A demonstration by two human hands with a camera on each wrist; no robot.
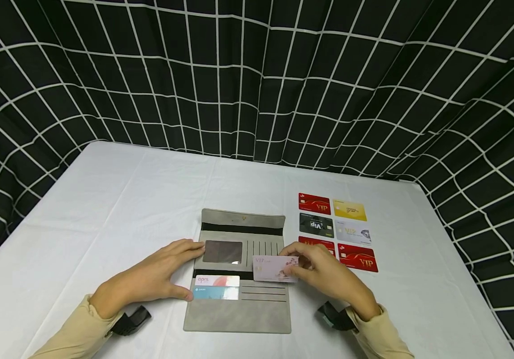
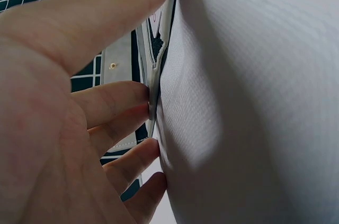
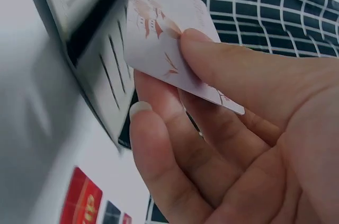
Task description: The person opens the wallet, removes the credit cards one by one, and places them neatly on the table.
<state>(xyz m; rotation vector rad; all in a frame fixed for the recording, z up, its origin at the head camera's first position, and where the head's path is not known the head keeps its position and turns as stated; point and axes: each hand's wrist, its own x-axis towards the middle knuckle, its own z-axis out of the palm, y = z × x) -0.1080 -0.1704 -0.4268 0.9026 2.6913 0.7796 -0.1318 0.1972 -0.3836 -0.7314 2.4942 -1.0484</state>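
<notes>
A grey wallet (image 1: pixel 241 309) lies unfolded on the white table (image 1: pixel 117 199), with two cards (image 1: pixel 217 287) tucked in its lower left slots. My left hand (image 1: pixel 158 273) lies flat on the wallet's left edge (image 2: pixel 153 83), fingers straight, thumb by the lower cards. My right hand (image 1: pixel 324 271) pinches a pale pink flowered card (image 1: pixel 273 268) between thumb and fingers, holding it over the wallet's right card slots (image 3: pixel 108 57). In the right wrist view the pink card (image 3: pixel 169 33) sits just above the slots.
Several loose cards lie in two columns right of the wallet: a red VIP card (image 1: pixel 314 203), a yellow card (image 1: pixel 349 210), a black card (image 1: pixel 316 224), a silver card (image 1: pixel 353 231) and another red card (image 1: pixel 357 257). A black gridded curtain (image 1: pixel 257 75) surrounds the table.
</notes>
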